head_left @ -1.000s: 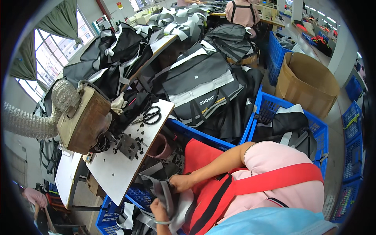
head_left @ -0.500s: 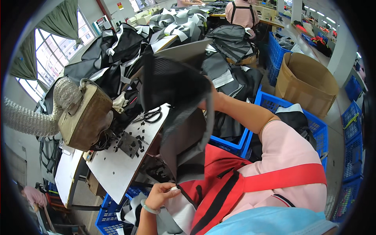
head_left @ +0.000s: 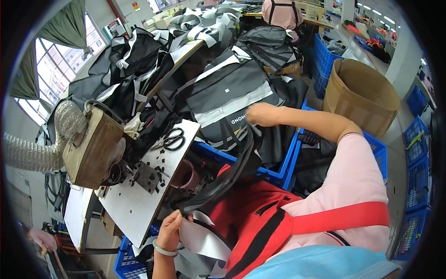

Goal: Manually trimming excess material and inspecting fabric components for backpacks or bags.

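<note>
Stretching the dark fabric piece [head_left: 232,173] seems the present step; it slants near the red apron [head_left: 253,200], left hand [head_left: 170,230] pinching its near-left end, right hand [head_left: 263,114] closed on its far-right end; the next move probably calls for firm grips.

Head-worn fisheye view, directed down and forward over the wearer's red apron [head_left: 251,197], which lies close below the lens; the white-topped worktable [head_left: 130,209] stands left of the apron, the round cardboard bin [head_left: 364,100] farther off, to the apron's upper right.
</note>
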The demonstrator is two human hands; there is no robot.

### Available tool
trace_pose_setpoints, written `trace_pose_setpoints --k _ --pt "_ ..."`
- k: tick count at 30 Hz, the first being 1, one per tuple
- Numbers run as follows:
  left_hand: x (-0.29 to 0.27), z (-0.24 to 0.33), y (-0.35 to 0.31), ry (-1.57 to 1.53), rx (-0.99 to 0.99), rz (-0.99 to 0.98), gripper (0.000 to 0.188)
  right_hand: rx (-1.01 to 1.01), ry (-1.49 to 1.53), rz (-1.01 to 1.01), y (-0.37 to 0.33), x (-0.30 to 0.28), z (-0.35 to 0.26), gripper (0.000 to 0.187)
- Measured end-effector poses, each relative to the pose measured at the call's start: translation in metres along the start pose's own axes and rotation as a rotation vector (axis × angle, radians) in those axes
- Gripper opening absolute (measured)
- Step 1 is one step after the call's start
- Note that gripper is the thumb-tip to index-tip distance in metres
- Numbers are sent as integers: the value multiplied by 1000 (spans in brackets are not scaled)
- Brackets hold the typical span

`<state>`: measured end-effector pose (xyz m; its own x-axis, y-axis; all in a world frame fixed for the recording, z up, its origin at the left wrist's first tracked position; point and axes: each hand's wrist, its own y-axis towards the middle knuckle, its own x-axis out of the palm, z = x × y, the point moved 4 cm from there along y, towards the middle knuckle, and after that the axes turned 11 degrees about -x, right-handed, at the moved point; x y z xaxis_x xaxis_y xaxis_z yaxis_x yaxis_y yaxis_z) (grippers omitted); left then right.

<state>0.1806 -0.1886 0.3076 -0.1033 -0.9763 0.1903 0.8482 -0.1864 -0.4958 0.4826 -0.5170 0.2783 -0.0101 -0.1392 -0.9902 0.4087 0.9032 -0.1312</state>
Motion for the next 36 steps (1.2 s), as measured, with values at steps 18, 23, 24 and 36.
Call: trace_pose_setpoints --k 18,23,24,36 --pt "22 30 -30 748 255 272 31 -879 870 543 115 -103 -221 42" --pt "27 26 -22 840 281 249 30 -1134 698 74 122 -69 -263 46" --pt "25 22 -20 918 267 241 29 -1025 697 3 117 -67 -262 40" --pt "-45 14 -10 195 -1 305 16 -844 913 25 160 -107 -239 33"
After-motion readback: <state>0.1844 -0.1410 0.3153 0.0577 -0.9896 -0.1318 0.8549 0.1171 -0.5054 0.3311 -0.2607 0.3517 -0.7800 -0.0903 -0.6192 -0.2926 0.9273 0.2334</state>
